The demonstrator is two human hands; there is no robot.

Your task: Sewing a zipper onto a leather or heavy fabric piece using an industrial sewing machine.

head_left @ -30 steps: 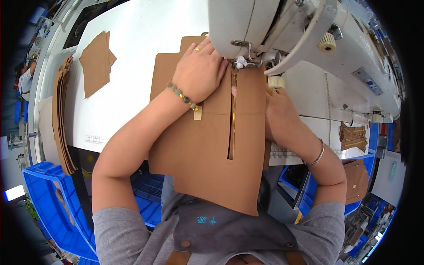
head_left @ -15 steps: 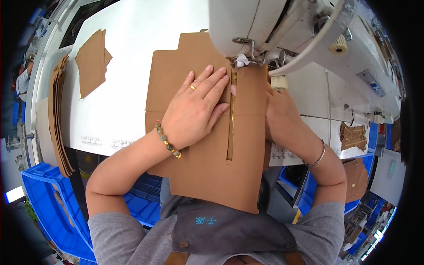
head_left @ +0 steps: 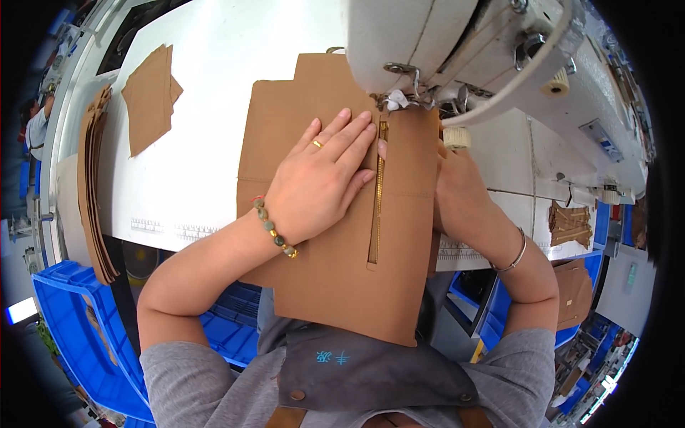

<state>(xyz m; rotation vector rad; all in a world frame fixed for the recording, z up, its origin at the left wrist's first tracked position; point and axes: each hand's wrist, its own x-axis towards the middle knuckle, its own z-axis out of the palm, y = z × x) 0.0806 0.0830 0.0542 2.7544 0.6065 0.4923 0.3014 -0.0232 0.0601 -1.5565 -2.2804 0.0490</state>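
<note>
A large brown flat panel, seemingly leather-like, lies under the sewing machine's presser foot. A long narrow slot runs down it, with a gold-toothed zipper showing inside. My left hand rests flat on the panel, left of the slot, fingers stretched toward the foot. My right hand is at the panel's right edge, with its fingers mostly hidden beneath it. A fingertip shows through the slot near its upper end. Whether the right hand grips anything is hidden.
The white machine head overhangs the far right of the white table. Brown pieces lie at the far left, beside a hanging stack of brown panels. Brown strips sit at right. A blue crate stands at lower left.
The view has shifted a little, so the machine head and the panel's far end appear slightly further right. Both hands keep nearly the same places on the panel.
</note>
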